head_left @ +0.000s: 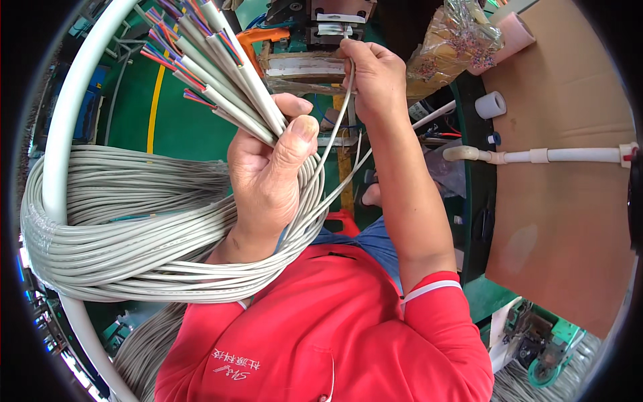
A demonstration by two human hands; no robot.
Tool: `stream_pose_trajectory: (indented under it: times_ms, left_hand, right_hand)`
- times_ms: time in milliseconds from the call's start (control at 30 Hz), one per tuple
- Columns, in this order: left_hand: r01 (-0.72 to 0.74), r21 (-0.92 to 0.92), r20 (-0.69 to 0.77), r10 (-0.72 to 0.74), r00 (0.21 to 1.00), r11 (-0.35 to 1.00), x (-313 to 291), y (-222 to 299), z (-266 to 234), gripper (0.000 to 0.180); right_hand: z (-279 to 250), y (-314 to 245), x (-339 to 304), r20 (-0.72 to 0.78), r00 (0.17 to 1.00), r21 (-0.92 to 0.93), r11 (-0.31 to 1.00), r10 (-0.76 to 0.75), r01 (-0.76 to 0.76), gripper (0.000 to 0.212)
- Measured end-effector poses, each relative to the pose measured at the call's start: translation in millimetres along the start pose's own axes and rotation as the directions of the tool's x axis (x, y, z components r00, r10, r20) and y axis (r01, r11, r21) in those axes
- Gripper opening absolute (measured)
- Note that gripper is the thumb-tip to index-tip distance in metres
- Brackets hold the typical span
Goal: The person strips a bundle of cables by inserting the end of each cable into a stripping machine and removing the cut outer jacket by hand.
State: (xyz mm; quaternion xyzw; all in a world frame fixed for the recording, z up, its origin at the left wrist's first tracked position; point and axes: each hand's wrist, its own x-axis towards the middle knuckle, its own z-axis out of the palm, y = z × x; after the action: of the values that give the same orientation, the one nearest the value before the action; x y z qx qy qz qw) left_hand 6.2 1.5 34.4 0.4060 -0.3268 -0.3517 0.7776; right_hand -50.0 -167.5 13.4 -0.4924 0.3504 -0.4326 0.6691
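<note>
My left hand [271, 167] is closed round a bundle of grey cables [231, 80]. Their stripped ends fan out toward the upper left, showing thin red, blue, purple and green wires [175, 57]. Farther off, my right hand [375, 74] pinches one grey cable [341, 127] close to its end. That end points into a small metal machine head [338, 27] at the top; whether it touches is too small to tell. From my hands the cables sweep down and join a thick hank [147, 261] draped over a white pipe frame on the left.
The white pipe [61, 147] curves along the left side. An orange part [258, 43] stands beside the machine. On the right lie a brown board [556, 201], a white pipe arm [536, 156], a white roll [491, 105] and a plastic-wrapped bundle [462, 47] with wire scraps.
</note>
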Motion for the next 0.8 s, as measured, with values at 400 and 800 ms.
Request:
stream_pose_trajectory:
  times_ms: [400, 800]
  left_hand:
    - [0.101, -0.042, 0.032, -0.1, 0.994, 0.994, -12.0, -15.9, -10.7, 0.024]
    - [0.258, 0.256, 0.13, -0.298, 0.946, 0.932, -33.8, -37.0, -6.6, 0.014]
  right_hand:
    - [-14.0, 2.6, -74.5, 0.03, 0.913, -0.442, 0.814, -0.407, 0.378, 0.023]
    - [-40.3, 3.8, -119.0, 0.163, 0.95, -0.083, 0.956, -0.267, 0.283, 0.02]
